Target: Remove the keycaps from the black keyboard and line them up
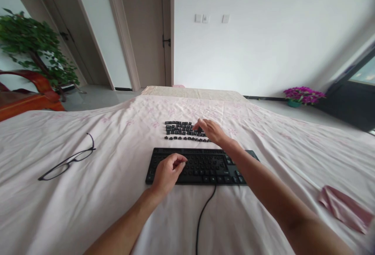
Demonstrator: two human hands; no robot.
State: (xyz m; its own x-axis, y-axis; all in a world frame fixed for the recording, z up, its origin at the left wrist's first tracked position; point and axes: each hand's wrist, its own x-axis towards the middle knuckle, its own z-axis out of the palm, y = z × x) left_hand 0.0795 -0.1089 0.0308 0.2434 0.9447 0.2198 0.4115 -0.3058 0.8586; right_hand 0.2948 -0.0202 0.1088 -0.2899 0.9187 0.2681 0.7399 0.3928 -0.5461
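A black keyboard (202, 151) lies on the bedspread, and many of its key positions on the left and middle look bare of caps. Over its left part is my left hand (168, 171), thumb and fingertips pinched together; whatever may be between them is too small to make out. My right hand (212, 130) reaches past the keyboard to the loose black keycaps (178, 131), which lie in several rows. Its fingers are closed on what looks like a wire keycap puller (206, 112), whose thin loop sticks up beyond them. The hand covers the right end of the rows.
Eyeglasses (68, 163) lie at the left on the wrinkled bedspread (117, 204). The keyboard's cable (201, 216) runs toward me. A pink cloth (345, 207) is at the right. Beyond stand a wooden chair (35, 92), a plant (32, 47) and purple flowers (303, 94).
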